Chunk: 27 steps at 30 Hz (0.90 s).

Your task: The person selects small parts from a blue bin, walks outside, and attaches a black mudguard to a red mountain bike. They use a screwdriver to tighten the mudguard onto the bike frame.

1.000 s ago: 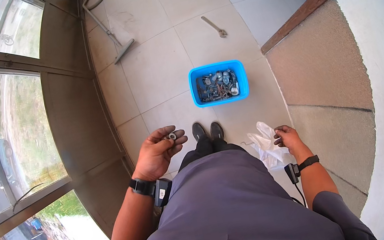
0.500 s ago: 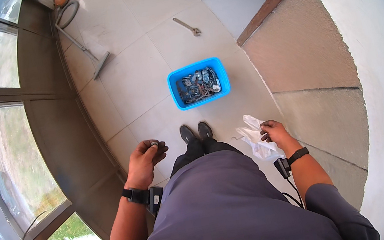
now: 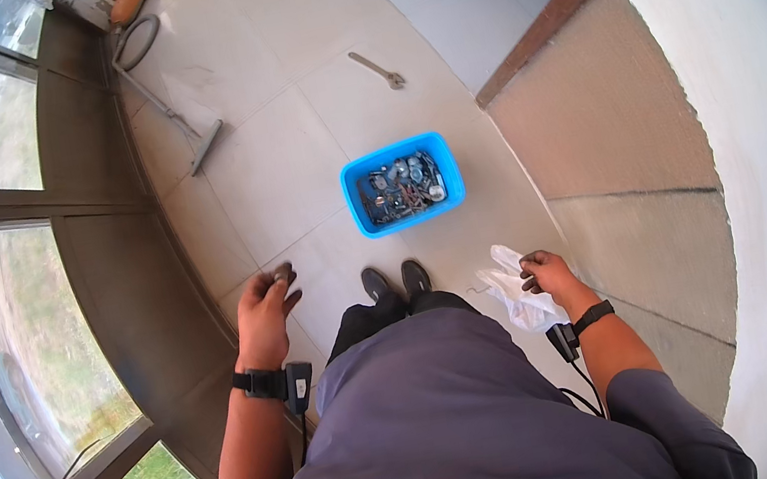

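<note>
My left hand [image 3: 267, 308] is held out over the floor, left of my shoes, its fingers and thumb pinched on a small grey, roundish piece that is too small to name. At the right, my right hand [image 3: 547, 274] grips a thin white plastic bag [image 3: 522, 304] by its upper part, and the bag hangs crumpled below the fingers. Beyond my shoes a blue plastic tub [image 3: 450, 163] stands on the floor, holding a jumble of small metal hardware [image 3: 403, 185]. Neither hand touches the tub.
An adjustable wrench [image 3: 376, 69] lies on the tiles beyond the tub. Farther left is a vacuum cleaner's hose and floor nozzle [image 3: 208, 147]. A windowed door panel [image 3: 120, 273] bounds the left side. Stone-like wall cladding [image 3: 604, 131] with a brown wooden edge [image 3: 559, 12] rises on the right.
My left hand has moved left and slightly away from me, still pinching the small piece. My right hand keeps the bag nearly where it was. The view has shifted a little.
</note>
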Each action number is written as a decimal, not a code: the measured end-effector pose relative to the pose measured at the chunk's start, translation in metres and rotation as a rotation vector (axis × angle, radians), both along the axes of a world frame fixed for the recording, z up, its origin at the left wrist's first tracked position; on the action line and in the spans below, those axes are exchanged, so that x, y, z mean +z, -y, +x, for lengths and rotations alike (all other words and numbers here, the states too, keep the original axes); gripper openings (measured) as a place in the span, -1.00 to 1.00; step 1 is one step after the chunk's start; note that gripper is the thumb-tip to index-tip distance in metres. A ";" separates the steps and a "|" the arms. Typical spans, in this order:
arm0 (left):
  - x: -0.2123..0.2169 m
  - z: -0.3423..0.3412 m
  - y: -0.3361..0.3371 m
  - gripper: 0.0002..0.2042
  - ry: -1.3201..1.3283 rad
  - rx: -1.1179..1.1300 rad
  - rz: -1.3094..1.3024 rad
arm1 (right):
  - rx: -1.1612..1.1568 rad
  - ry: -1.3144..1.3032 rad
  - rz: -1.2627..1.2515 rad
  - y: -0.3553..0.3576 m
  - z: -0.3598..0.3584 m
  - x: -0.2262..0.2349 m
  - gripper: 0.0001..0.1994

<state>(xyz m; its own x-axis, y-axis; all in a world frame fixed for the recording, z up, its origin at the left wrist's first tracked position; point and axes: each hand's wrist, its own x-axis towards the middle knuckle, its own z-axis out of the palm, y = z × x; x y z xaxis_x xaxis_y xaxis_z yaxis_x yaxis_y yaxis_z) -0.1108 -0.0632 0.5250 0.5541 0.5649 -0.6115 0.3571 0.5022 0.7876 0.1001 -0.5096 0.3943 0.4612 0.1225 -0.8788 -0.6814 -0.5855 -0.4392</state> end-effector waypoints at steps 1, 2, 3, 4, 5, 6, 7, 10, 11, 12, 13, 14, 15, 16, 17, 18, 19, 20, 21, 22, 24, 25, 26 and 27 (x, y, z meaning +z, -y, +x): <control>-0.006 -0.015 -0.008 -0.82 -0.058 0.005 0.000 | 0.014 0.016 0.004 -0.003 0.002 -0.008 -0.75; -0.012 -0.033 -0.017 -0.82 -0.117 0.017 0.008 | 0.015 0.008 0.017 -0.010 0.004 -0.013 -0.75; -0.019 -0.050 -0.026 -0.81 -0.176 0.033 0.014 | 0.015 0.005 0.012 -0.019 0.007 -0.016 -0.75; -0.024 -0.065 -0.034 -0.81 -0.223 0.051 0.023 | 0.015 0.001 0.008 -0.030 0.009 -0.016 -0.76; -0.027 -0.083 -0.040 -0.81 -0.261 0.071 0.010 | 0.022 -0.002 0.009 -0.042 0.012 -0.015 -0.76; -0.032 -0.098 -0.049 -0.80 -0.298 0.085 -0.010 | 0.024 -0.004 0.003 -0.054 0.016 -0.013 -0.76; -0.035 -0.111 -0.058 -0.80 -0.326 0.104 -0.020 | 0.036 -0.010 -0.013 -0.069 0.020 -0.012 -0.77; -0.050 -0.145 -0.095 -0.78 -0.402 0.158 -0.043 | 0.076 0.005 -0.037 -0.121 0.038 -0.015 -0.78; -0.058 -0.155 -0.108 -0.78 -0.422 0.174 -0.062 | 0.081 0.007 -0.041 -0.142 0.045 -0.015 -0.79; -0.064 -0.163 -0.123 -0.78 -0.441 0.189 -0.081 | 0.085 0.010 -0.050 -0.163 0.051 -0.017 -0.79; -0.072 -0.170 -0.140 -0.77 -0.456 0.186 -0.099 | 0.085 0.015 -0.058 -0.184 0.058 -0.020 -0.78; -0.078 -0.173 -0.159 -0.76 -0.474 0.179 -0.114 | 0.080 0.018 -0.065 -0.209 0.063 -0.022 -0.78; -0.082 -0.174 -0.182 -0.76 -0.499 0.164 -0.101 | 0.068 0.019 -0.077 -0.235 0.068 -0.024 -0.77; -0.077 -0.170 -0.206 -0.76 -0.485 0.173 -0.107 | 0.069 0.027 -0.062 -0.264 0.072 -0.020 -0.76; -0.072 -0.165 -0.231 -0.75 -0.471 0.180 -0.111 | 0.068 0.035 -0.046 -0.294 0.076 -0.015 -0.76; -0.066 -0.158 -0.257 -0.75 -0.457 0.185 -0.114 | 0.065 0.043 -0.029 -0.323 0.081 -0.011 -0.75; -0.059 -0.148 -0.284 -0.75 -0.448 0.168 -0.095 | 0.072 0.045 -0.029 -0.356 0.087 -0.006 -0.75; -0.051 -0.135 -0.312 -0.75 -0.439 0.151 -0.075 | 0.099 0.053 0.002 -0.388 0.093 0.003 -0.74; -0.045 -0.121 -0.340 -0.76 -0.429 0.133 -0.055 | 0.136 0.071 0.021 -0.420 0.099 0.010 -0.74; -0.041 -0.107 -0.367 -0.75 -0.414 0.130 -0.036 | 0.174 0.091 0.041 -0.449 0.109 0.014 -0.74; -0.036 -0.076 -0.420 -0.75 -0.383 0.130 0.000 | 0.221 0.105 0.068 -0.491 0.132 0.016 -0.75; -0.035 -0.061 -0.444 -0.74 -0.354 0.146 0.007 | 0.224 0.101 0.091 -0.511 0.145 0.019 -0.76; -0.039 -0.049 -0.463 -0.73 -0.338 0.145 0.020 | 0.248 0.128 0.099 -0.531 0.157 0.021 -0.76; -0.046 -0.036 -0.483 -0.72 -0.326 0.147 0.037 | 0.222 0.109 0.094 -0.546 0.171 0.018 -0.75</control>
